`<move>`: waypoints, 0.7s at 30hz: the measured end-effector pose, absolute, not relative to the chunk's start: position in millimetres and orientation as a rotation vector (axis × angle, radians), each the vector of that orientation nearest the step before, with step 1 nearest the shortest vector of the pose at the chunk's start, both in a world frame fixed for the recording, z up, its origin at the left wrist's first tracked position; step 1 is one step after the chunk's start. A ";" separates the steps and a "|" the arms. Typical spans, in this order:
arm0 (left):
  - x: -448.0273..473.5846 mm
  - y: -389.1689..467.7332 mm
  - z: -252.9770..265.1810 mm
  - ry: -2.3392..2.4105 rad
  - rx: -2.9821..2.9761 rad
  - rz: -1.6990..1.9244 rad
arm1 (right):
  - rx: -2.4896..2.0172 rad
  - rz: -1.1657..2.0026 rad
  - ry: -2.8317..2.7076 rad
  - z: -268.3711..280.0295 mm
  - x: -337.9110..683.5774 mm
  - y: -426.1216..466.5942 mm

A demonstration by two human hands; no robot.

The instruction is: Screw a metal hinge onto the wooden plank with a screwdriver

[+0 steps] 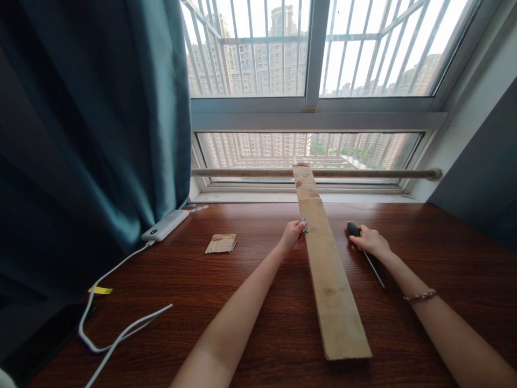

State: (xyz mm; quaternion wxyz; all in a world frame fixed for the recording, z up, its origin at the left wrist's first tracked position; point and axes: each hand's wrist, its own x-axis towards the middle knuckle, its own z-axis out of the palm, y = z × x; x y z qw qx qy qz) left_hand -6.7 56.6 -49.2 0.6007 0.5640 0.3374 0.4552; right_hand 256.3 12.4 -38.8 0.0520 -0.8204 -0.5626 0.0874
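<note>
A long wooden board [333, 269] runs away from me over the table, its far end up at the metal rail by the window. At the board's left edge my left hand [292, 236] pinches a small metal hinge [305, 225] against the wood. To the right of the board, my right hand [374, 241] is closed around a screwdriver [354, 229] with a black and yellow handle. Its shaft points back toward me, with the tip near the tabletop. Fingers of both hands are partly hidden.
A small piece of cardboard or wood [221, 243] with metal bits at its edge lies left on the brown table [258, 302]. Beyond it are a white power bank [165, 225], a white cable [121, 334] and a blue curtain [121, 108]. A metal rail [375, 174] crosses the window.
</note>
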 end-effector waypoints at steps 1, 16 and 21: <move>-6.5 56.5 -49.0 0.780 1.301 1.054 | -2.499 0.268 -1.711 -37.3 256.3 11.4; -7.5 58.3 -49.5 0.757 1.322 1.037 | -1.454 0.213 -1.948 12.9 125.3 -5.4; -8.5 58.7 -50.2 0.740 1.331 1.031 | -1.556 0.246 -1.892 13.9 119.2 -1.2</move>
